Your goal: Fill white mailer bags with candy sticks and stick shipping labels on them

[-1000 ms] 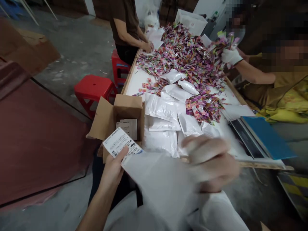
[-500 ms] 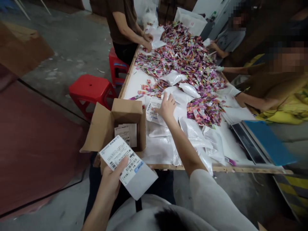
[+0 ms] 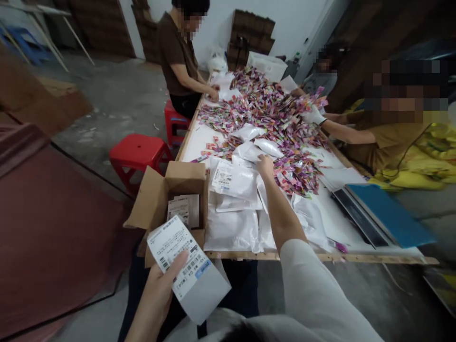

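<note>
My left hand (image 3: 166, 280) is wrapped round a stack of white printed labels (image 3: 194, 266), thumb on top of the barcodes and text. Over the table, the fingers of my right hand (image 3: 265, 166) are curled at the edge of a white mailer bag (image 3: 246, 151); their tips are partly hidden. A labelled mailer bag (image 3: 240, 183) lies flat to the left of that hand, on top of other white bags (image 3: 231, 228). Beside the table's near left corner, an open cardboard box (image 3: 185, 172) holds more labels (image 3: 179, 209).
Colourful small sachets (image 3: 256, 102) are heaped across the table. A blue folder-like panel (image 3: 388, 213) lies at the right. Red stools (image 3: 140, 149) stand to the left. Co-workers sit along both sides; one gloved hand (image 3: 313, 115) holds sachets.
My right hand has moved off the labelled bag, rightward to another white bag. The labelled bag now lies flat. My left hand still holds the labels. A co-worker's gloved hand has lifted sachets.
</note>
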`<state>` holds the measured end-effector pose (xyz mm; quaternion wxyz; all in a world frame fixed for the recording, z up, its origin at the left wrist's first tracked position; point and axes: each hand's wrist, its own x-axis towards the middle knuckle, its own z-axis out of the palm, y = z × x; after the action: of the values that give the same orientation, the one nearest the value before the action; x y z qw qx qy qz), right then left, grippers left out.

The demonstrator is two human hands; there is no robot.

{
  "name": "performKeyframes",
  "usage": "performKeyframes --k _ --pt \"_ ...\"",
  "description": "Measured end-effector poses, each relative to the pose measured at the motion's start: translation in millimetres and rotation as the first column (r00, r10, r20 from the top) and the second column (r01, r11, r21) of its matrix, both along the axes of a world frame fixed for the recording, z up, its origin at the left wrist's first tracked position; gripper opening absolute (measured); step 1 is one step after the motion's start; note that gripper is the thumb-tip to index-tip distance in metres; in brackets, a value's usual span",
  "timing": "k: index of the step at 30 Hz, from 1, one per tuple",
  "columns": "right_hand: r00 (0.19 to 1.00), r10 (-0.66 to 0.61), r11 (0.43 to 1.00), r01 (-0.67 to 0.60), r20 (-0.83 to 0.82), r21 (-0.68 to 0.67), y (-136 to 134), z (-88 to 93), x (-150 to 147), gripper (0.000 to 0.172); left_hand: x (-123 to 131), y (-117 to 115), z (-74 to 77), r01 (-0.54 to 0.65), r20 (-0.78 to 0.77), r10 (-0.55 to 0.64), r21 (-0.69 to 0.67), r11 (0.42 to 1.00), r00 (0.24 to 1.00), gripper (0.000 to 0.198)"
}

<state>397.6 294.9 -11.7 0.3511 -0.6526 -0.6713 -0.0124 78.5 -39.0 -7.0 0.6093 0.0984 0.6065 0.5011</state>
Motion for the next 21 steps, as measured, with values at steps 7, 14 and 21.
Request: performKeyframes --k 7,14,21 --pt "0.996 0.093 0.988 -0.091 -0.005 0.123 -56 -4.7 -13 0.036 10 -1 -0.9 0.034 -0.021 -0.033 0.055 0.998 0.999 0.044" --pt "0.961 0.256 0.966 -0.251 0.108 -0.061 -154 16.8 -32 0.04 11 -6 -1.9 0.229 -0.149 -0.204 0.176 0.957 0.968 0.047" --pt "0.575 0.677 0.591 -0.797 -0.459 -0.127 -286 44.9 -120 0.049 15 -22 -2.1 0.568 -0.527 -0.35 0.335 0.752 0.774 0.033"
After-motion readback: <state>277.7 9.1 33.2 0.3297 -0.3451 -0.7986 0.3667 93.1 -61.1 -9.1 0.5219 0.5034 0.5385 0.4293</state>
